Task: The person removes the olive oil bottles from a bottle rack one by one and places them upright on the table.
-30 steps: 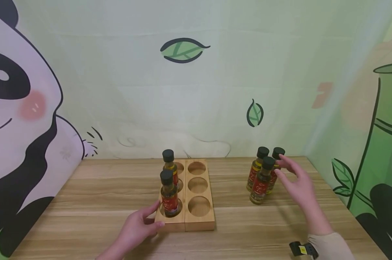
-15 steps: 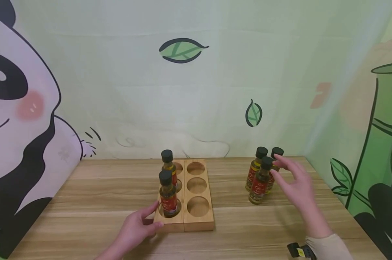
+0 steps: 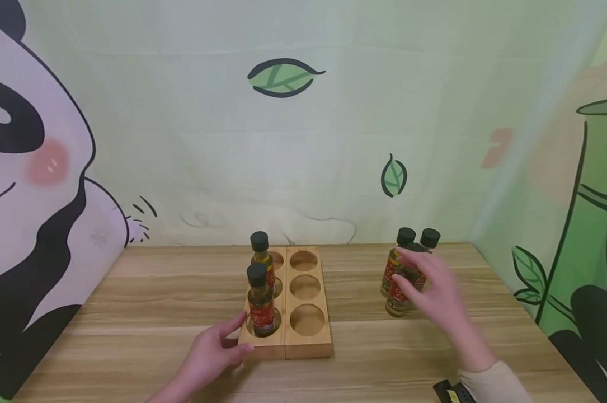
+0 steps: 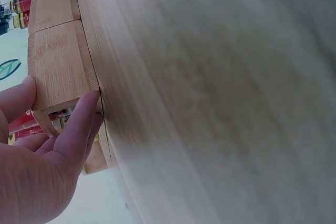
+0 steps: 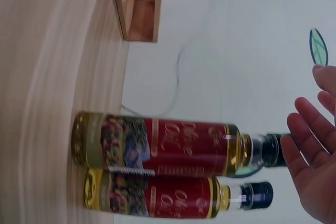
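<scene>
My left hand (image 3: 210,350) grips the near left corner of a wooden bottle rack (image 3: 309,351), which has two rows of round holes. In the left wrist view its thumb and fingers lie on either side of the rack's block (image 4: 63,61). Two olive oil bottles with black caps stand in the left row, a front one (image 3: 262,310) and one behind it (image 3: 259,242). At the right, my right hand (image 3: 436,288) is at the top of the front bottle (image 3: 396,299) of a group of three, fingers loosely bent. The right wrist view shows fingertips beside a bottle cap (image 5: 273,149); contact is unclear.
Behind the front bottle stand a back left bottle (image 3: 387,274) and a back right bottle (image 3: 431,237), close together. The wooden table (image 3: 192,291) ends at a printed cloth backdrop (image 3: 333,112). The rack's right row shows bare holes.
My right hand has moved left and slightly forward, from beside the back right bottle to the front bottle's cap. The left hand, rack and bottles stay in place.
</scene>
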`<state>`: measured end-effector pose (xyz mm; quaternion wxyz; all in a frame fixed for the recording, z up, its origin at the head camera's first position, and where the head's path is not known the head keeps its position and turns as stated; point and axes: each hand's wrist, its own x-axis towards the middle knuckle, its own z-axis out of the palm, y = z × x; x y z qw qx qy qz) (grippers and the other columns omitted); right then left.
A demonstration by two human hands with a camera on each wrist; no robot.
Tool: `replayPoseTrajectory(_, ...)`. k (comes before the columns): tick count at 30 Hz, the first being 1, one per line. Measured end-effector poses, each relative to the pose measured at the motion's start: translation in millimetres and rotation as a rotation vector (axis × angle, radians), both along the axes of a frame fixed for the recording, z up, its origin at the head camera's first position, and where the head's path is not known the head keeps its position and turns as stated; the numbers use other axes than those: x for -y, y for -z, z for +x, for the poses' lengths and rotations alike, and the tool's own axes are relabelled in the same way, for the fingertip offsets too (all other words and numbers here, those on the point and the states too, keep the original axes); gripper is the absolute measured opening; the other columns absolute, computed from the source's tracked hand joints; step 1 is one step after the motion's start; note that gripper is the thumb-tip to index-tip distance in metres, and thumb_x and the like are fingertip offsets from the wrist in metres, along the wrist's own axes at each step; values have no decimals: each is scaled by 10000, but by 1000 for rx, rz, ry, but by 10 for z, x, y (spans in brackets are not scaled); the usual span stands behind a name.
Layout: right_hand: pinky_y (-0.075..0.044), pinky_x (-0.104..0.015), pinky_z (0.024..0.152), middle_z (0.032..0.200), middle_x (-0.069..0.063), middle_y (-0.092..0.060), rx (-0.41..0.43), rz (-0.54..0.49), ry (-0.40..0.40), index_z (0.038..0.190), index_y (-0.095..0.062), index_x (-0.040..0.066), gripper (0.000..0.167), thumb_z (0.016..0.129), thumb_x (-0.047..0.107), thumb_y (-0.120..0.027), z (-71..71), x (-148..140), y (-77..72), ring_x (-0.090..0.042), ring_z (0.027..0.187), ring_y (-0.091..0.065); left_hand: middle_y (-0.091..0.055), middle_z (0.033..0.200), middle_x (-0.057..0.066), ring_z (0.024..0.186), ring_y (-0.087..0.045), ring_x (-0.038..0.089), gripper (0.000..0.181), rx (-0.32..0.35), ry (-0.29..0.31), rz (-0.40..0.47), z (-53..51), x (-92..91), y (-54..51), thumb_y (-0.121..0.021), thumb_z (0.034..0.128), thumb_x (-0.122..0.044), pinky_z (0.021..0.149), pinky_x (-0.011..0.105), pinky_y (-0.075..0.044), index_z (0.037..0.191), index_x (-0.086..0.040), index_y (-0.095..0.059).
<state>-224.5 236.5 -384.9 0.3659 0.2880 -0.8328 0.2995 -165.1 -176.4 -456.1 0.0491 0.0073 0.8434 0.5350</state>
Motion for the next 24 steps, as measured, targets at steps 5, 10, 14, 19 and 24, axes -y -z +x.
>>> replayPoseTrajectory(5, -465, -265, 740, 1025, -63, -699, -15, 42, -43, 1256, -651, 51, 588, 709, -25, -852, -15, 100, 49, -208, 916, -612, -522, 1414, 215, 953, -704, 254, 717, 3, -5, -7, -3, -2, 4, -850, 793, -192, 655, 328, -597, 1426, -72, -535)
replayPoseTrajectory(10, -452, -206, 772, 1047, -20, -705, 18, 55, -56, 1273, -644, 79, 588, 729, 6, -853, -29, 208, 109, -187, 941, -590, -527, 1409, 213, 946, -705, 250, 711, -4, -8, -9, -4, -4, 7, -851, 790, -188, 650, 323, -597, 1421, -75, -543)
replayPoseTrajectory(14, -463, -231, 849, 1055, -25, -712, 29, 47, -85, 1269, -641, 60, 569, 741, 9, -846, -42, 297, 145, -201, 967, -612, -528, 1407, 212, 929, -708, 237, 711, -7, -6, -1, 0, -6, -3, -849, 792, -184, 639, 315, -592, 1423, -73, -540)
replayPoseTrajectory(19, -486, -323, 906, 1069, -31, -710, 68, 38, -95, 1282, -631, 73, 561, 761, 42, -839, -35, 403, 176, -202, 994, -627, -536, 1400, 211, 910, -711, 229, 711, -4, -12, -5, 8, -18, -19, -850, 790, -183, 631, 316, -588, 1422, -76, -542)
replayPoseTrajectory(24, -496, -297, 889, 1081, -38, -708, 59, 3, -144, 1280, -629, 54, 569, 749, 21, -832, -41, 510, 203, -205, 981, -633, -525, 1409, 217, 922, -709, 241, 714, -8, -8, -1, 11, -18, -15, -848, 792, -176, 637, 314, -591, 1426, -74, -536)
